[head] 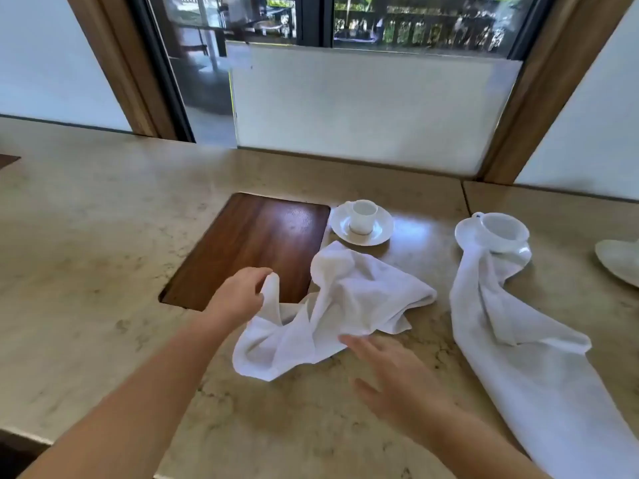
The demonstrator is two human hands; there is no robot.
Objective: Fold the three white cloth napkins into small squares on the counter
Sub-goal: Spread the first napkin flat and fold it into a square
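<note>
Napkin (345,305) lies crumpled, long axis left-near to right-far.

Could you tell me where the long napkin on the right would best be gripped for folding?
Probably at the near end of the long napkin, coming from the near side. Its far end touches or lies under the saucer holding the cup, so tugging there could disturb them.

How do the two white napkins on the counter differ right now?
The crumpled napkin lies bunched in a heap; the long napkin is stretched out in a strip. The crumpled napkin is being handled, pinched by the left hand with the right hand at its edge; the long napkin is untouched. The crumpled napkin overlaps the wooden board; the long napkin reaches the far saucer. Both are white and unfolded.
</note>
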